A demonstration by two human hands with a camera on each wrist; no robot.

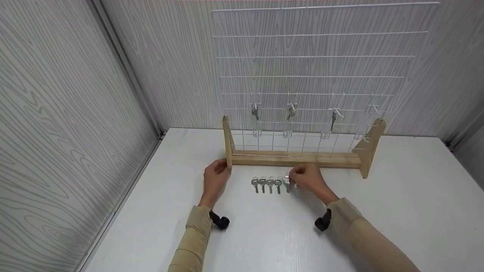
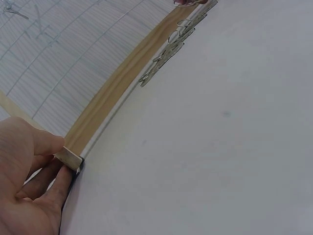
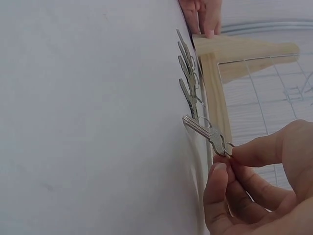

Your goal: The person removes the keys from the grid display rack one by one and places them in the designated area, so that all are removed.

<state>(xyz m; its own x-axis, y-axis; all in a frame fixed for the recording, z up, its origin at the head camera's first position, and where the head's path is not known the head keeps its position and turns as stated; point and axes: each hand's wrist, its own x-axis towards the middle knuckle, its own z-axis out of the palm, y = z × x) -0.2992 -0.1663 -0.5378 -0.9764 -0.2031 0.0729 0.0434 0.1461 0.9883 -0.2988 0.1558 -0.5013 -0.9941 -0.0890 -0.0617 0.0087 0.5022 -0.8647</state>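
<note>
My right hand [image 1: 308, 178] pinches a silver key [image 3: 203, 129] by its ring end, just over the table at the right end of a row. Several more keys [image 1: 266, 182] with rings lie side by side in that row, blades toward me. With thumb and fingers, my left hand [image 1: 216, 177] grips the front foot of the rack's left wooden side piece [image 2: 69, 157]. The white wire grid rack [image 1: 295, 138] stands on a wooden base bar [image 1: 280, 160]. Single keys hang from three of its hooks, at left [image 1: 255, 111], middle [image 1: 291, 111] and right [image 1: 333, 120].
A hook [image 1: 374, 108] at the grid's far right carries no key. Lower hooks line the grid below. The right wooden side piece [image 1: 372, 147] stands on the white table [image 1: 264, 234]. Wood-grain panels [image 1: 181, 68] close off the back and left.
</note>
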